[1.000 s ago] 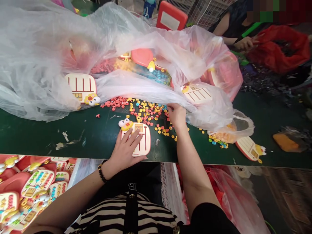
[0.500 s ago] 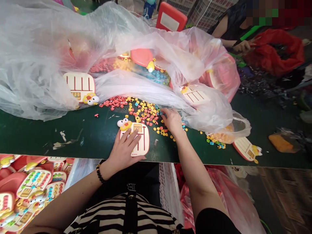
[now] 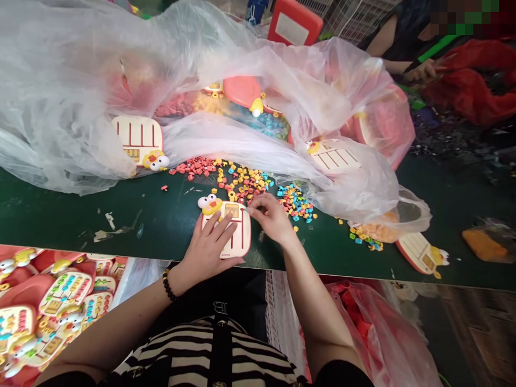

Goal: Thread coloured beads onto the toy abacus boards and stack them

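Observation:
A cream toy board (image 3: 238,243) with red edges, dark slots and a yellow duck head lies on the green table in front of me. Spread over its left part, my left hand (image 3: 209,242) lies flat with fingers apart. At the board's upper right edge, my right hand (image 3: 271,217) is pinched around a small blue piece (image 3: 247,212), beside the top of the rightmost slot. Small red, yellow and blue pieces (image 3: 245,181) are scattered just behind the board.
Large clear plastic bags (image 3: 193,129) with toy parts cover the table's back. Other slotted boards (image 3: 139,131) lie left and right. Finished-looking boards (image 3: 66,293) fill the lower left. Another person's hand (image 3: 425,70) is at the upper right.
My right hand has moved from the loose pieces back and left to the board's upper right edge, with a small blue piece at its fingertips. My left hand stays on the board.

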### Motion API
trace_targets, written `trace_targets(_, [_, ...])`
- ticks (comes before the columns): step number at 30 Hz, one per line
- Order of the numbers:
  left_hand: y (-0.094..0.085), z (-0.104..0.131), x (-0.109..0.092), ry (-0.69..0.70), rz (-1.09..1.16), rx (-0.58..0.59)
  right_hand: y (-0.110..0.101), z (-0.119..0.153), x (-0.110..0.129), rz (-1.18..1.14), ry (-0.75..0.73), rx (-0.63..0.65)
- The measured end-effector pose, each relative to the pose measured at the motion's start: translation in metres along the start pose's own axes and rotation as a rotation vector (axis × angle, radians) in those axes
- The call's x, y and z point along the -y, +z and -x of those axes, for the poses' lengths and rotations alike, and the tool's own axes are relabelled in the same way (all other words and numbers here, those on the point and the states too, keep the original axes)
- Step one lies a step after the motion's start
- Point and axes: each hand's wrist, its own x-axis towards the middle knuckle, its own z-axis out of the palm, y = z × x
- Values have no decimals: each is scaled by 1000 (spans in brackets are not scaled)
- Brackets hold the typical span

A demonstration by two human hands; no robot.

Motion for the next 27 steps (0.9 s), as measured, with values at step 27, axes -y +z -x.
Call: trace_targets(27, [-5, -4, -2, -14, -45, 101, -20, -52, -45, 508, 85, -226])
